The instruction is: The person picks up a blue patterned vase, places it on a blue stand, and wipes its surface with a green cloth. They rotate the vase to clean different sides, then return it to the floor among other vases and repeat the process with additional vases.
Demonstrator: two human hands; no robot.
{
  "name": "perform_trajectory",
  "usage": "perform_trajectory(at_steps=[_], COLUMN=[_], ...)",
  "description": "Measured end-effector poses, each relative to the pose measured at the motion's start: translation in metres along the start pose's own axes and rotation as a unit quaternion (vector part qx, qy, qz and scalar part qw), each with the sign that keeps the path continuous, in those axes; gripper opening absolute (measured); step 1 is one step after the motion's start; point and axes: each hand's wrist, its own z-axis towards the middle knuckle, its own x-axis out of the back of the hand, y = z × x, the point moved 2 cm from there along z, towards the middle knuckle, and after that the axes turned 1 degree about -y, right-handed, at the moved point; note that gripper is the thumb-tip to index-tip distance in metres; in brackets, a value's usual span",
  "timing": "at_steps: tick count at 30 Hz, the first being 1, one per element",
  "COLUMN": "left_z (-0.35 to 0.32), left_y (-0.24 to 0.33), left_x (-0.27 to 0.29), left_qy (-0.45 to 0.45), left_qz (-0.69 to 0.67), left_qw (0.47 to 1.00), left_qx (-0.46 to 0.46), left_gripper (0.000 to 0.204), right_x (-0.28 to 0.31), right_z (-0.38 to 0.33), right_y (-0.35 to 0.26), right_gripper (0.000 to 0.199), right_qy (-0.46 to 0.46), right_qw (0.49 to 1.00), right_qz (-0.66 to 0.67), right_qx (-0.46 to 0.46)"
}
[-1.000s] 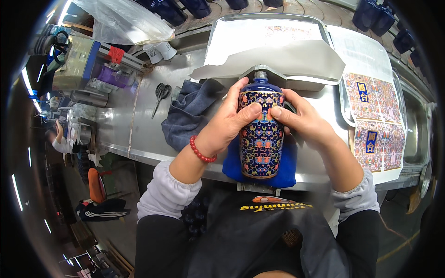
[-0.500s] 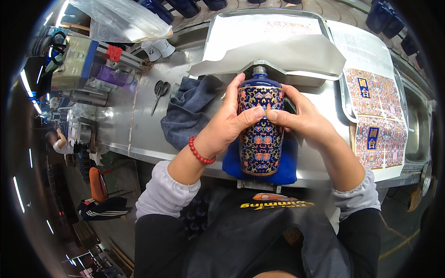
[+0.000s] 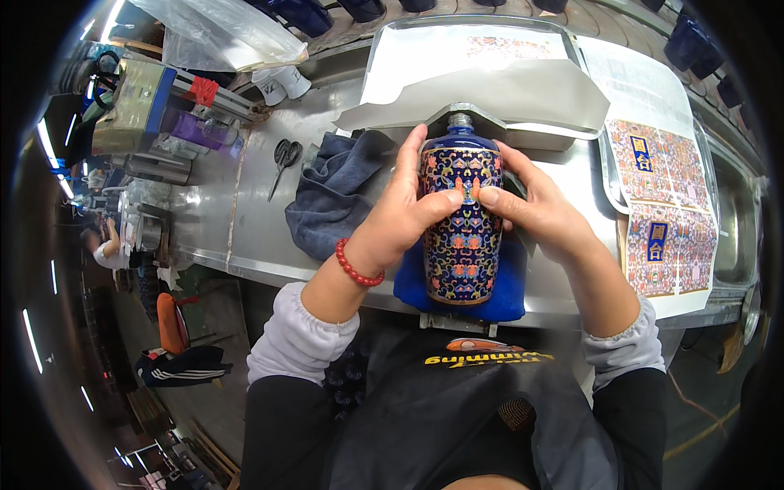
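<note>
One glossy, dark blue bottle [image 3: 461, 224], covered in a dense floral pattern of orange, gold and pale blue and narrowing to a short silver neck, lay on a single soft blue cushion [image 3: 506, 286] at the near edge of the brushed-steel worktop [image 3: 212, 220]. The left hand [image 3: 400, 216], with a red bead bracelet [image 3: 355, 265] at its wrist, clasped the bottle's left side; the right hand [image 3: 539, 212] gripped its right side, both thumbs pressing the front. One crumpled grey-blue cloth [image 3: 335, 196] lay just left, one pair of scissors [image 3: 283, 159] beyond it. Two patterned printed sheets [image 3: 661, 208] lay to the right.
</note>
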Motion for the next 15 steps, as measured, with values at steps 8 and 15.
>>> perform_trajectory(at_steps=[8,15], left_z=[-0.004,-0.004], left_y=[-0.005,-0.007], left_x=[-0.002,-0.002], left_qy=[0.008,0.008], left_qz=[-0.012,-0.055], left_qw=[1.0,0.998], left_qx=[-0.019,-0.032], left_gripper=[0.092,0.089], right_x=[0.004,0.0], right_z=[-0.039,-0.04], right_y=[-0.038,-0.056], right_gripper=[0.051,0.032], right_qy=[0.115,0.012], right_qw=[0.968,0.985], right_qz=[-0.078,-0.14], right_qx=[0.209,0.1])
